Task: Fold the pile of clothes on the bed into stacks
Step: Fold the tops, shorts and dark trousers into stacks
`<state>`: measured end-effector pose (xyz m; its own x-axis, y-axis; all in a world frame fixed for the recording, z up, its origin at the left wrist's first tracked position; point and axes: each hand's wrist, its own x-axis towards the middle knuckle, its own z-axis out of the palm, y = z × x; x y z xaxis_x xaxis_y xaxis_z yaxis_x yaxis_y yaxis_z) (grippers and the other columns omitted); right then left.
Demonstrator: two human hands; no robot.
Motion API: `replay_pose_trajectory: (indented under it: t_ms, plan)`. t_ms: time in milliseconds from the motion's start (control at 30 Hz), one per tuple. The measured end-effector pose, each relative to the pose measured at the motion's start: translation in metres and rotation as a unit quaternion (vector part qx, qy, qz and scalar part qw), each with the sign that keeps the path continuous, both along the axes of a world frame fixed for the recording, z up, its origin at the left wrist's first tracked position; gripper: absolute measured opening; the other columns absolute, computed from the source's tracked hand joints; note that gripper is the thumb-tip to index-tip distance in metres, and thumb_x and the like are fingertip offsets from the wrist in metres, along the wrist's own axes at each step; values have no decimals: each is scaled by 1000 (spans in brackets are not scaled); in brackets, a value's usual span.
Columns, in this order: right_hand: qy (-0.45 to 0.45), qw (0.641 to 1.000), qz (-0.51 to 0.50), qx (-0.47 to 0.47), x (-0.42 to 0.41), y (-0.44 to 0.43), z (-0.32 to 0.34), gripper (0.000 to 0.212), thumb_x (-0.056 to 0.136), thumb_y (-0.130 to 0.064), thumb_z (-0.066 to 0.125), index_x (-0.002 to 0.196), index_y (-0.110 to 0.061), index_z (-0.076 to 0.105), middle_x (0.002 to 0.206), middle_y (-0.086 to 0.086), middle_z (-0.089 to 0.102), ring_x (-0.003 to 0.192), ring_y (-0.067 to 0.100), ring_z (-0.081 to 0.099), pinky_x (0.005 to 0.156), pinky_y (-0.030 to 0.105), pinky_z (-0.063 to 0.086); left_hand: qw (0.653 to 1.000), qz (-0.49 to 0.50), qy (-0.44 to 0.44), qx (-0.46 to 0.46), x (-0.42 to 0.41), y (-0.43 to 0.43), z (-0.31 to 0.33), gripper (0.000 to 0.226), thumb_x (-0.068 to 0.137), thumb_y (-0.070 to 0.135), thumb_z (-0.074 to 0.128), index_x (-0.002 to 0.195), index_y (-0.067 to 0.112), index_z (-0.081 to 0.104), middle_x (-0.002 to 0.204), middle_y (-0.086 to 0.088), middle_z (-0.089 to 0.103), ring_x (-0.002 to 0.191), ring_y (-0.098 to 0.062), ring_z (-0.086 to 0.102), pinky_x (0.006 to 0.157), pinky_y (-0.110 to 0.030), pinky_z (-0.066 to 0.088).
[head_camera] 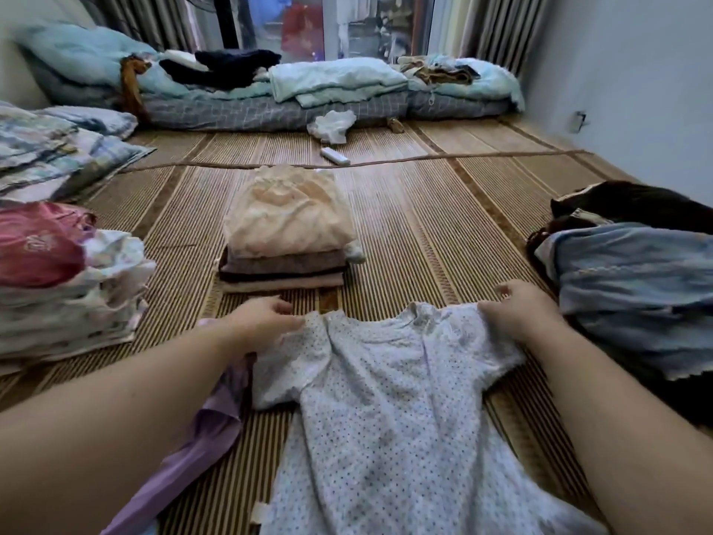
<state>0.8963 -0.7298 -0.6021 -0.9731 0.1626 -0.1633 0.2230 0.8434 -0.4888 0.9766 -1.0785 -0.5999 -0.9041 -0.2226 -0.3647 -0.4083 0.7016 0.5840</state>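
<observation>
A pale blue dotted shirt (389, 411) lies spread flat on the bamboo mat (432, 233) in front of me. My left hand (266, 320) pinches its left shoulder. At the right shoulder, my right hand (517, 312) grips the cloth with curled fingers. Just beyond the shirt stands a folded stack (287, 233) with a cream garment on top and brown ones below. A taller folded stack (65, 279), topped by a pink piece, sits at the left. An unfolded pile of blue and dark clothes (636, 279) lies at the right.
A lilac garment (200, 430) lies under my left forearm. A white remote (335, 156) and a crumpled white cloth (332, 126) lie further up the mat. Folded bedding (58, 148) sits far left, quilts and pillows (328, 86) at the back, a wall (636, 90) at the right.
</observation>
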Motion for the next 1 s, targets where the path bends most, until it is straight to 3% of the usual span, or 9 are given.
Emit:
replay_pose_trajectory:
  t_ms: [200, 300, 367, 467, 500, 567, 800, 933, 1000]
  plan:
    - [-64, 996, -50, 25, 47, 7, -28, 70, 69, -78, 61, 101, -15, 62, 104, 10, 63, 100, 33, 58, 82, 38, 49, 995, -32, -87, -37, 15, -10, -5, 36, 75, 34, 78, 104, 15, 66, 98, -2, 70, 84, -15, 66, 70, -30, 57]
    - [-77, 996, -37, -3, 55, -1, -28, 44, 73, -55, 75, 90, -16, 65, 89, 4, 66, 85, 25, 61, 72, 33, 52, 997, -5, -54, -47, 22, -11, -3, 14, 79, 31, 73, 88, 24, 66, 90, 1, 69, 81, -14, 66, 67, -29, 55]
    - [-46, 991, -69, -109, 56, -1, -25, 22, 78, -30, 75, 90, -14, 64, 87, 7, 68, 76, 22, 64, 62, 31, 52, 999, 52, -1, 3, 26, -17, -1, 7, 80, 27, 71, 82, 26, 64, 89, 1, 66, 78, -14, 62, 57, -27, 47]
    - [-4, 907, -203, -368, 58, 9, -18, 15, 83, -10, 69, 92, -10, 58, 96, 15, 66, 82, 31, 66, 68, 41, 58, 987, 136, 56, 61, 32, -35, 4, 10, 77, 20, 72, 77, 11, 68, 84, -11, 68, 74, -25, 65, 54, -29, 47]
    - [6, 881, -230, -414, 58, 13, -17, 16, 84, -7, 68, 94, -9, 56, 97, 15, 66, 83, 33, 67, 68, 43, 59, 983, 153, 54, 80, 34, -40, 7, 11, 77, 18, 72, 76, 8, 68, 83, -14, 68, 70, -27, 66, 53, -30, 48]
    - [25, 889, -230, -394, 60, 18, -14, 19, 84, -8, 68, 98, -8, 56, 91, 11, 64, 78, 28, 66, 59, 35, 55, 976, 176, 21, 123, 39, -46, 13, 13, 79, 16, 70, 83, 4, 67, 79, -19, 70, 61, -30, 68, 46, -33, 50]
    - [84, 980, -40, -178, 86, -25, 26, 13, 91, -24, 63, 86, -16, 54, 86, 7, 62, 68, 18, 63, 50, 27, 51, 980, 129, -21, 148, 37, -4, 36, 18, 87, 14, 63, 95, -3, 65, 72, -17, 68, 52, -23, 63, 44, -26, 49]
    - [-98, 936, 187, -281, 101, -60, 62, 8, 87, -23, 65, 91, -18, 62, 93, 6, 68, 69, 15, 69, 59, 22, 54, 952, 28, -98, 287, 36, 51, 50, 29, 94, 31, 57, 109, 6, 57, 88, -13, 73, 70, -23, 70, 48, -27, 51]
    - [-86, 930, 200, -298, 100, -59, 71, 2, 88, -22, 65, 88, -20, 65, 91, 5, 70, 67, 13, 70, 58, 20, 53, 937, -29, -128, 325, 38, 65, 50, 32, 95, 37, 54, 118, 16, 54, 99, -13, 75, 80, -23, 73, 50, -25, 52]
